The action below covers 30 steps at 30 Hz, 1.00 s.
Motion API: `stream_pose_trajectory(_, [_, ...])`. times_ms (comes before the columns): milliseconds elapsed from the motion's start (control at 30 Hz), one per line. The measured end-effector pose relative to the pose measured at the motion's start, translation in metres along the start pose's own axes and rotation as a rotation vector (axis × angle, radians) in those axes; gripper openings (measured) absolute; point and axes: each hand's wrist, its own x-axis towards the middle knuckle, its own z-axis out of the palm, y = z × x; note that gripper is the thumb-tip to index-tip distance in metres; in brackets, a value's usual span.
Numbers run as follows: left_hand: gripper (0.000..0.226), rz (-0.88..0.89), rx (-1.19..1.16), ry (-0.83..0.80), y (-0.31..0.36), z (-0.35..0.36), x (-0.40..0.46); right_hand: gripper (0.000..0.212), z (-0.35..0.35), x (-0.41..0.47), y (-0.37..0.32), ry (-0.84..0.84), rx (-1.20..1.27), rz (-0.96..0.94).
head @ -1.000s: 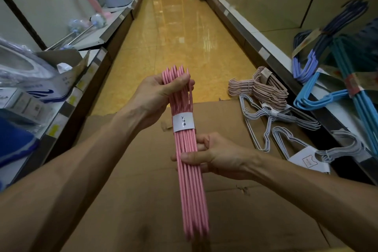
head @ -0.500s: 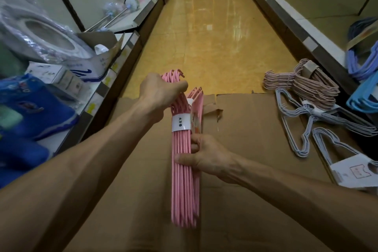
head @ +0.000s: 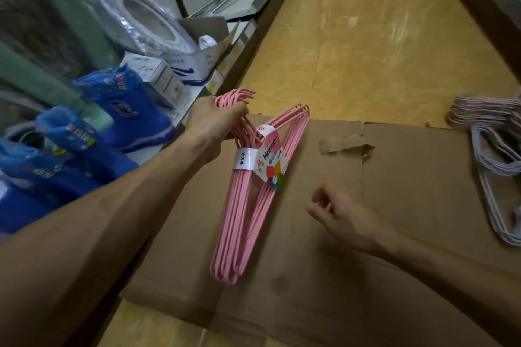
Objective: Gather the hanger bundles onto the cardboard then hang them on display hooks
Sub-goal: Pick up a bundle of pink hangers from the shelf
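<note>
My left hand (head: 212, 124) grips the hook end of a pink hanger bundle (head: 239, 214), banded with a white paper label and a coloured tag. The bundle hangs tilted above the flattened cardboard (head: 394, 191) on the floor. My right hand (head: 342, 213) hovers to the right of the bundle, apart from it, with fingers loosely curled and holding nothing. At the right edge, a pale pink hanger bundle (head: 487, 110) and white hanger bundles (head: 496, 166) lie on the cardboard's far side.
A low shelf on the left carries blue rubber boots (head: 124, 110), small boxes (head: 158, 73) and plastic-wrapped goods (head: 135, 14). A glossy yellow aisle floor (head: 366, 36) runs ahead. Another shelf base (head: 485, 0) borders the aisle on the right.
My right hand has let go of the pink bundle and pulled back to the right. The bundle now hangs from my left hand alone, turned so its tag shows. My view has swung left.
</note>
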Motion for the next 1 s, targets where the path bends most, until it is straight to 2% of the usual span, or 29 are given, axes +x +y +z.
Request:
stream_pose_trajectory(267, [0.011,-0.022,0.034,0.091,-0.039,-0.05,0.029,0.025,0.017,0.017,-0.004,-0.104,-0.228,-0.005])
stream_pose_trajectory(433, [0.012,-0.074,0.042,0.12,-0.061,-0.071,0.042,0.032,0.039,0.046,-0.03,-0.069,-0.376,-0.093])
stream_pose_trajectory(867, [0.027,-0.215,0.004,0.198,-0.094,-0.097,0.054,0.034,0.088,0.079,-0.06,-0.151,-0.42,-0.211])
stream_pose_trajectory(1000, [0.028,-0.189,0.013,0.201,-0.093,-0.097,0.06,0.034,0.088,0.081,-0.058,-0.146,-0.387,-0.22])
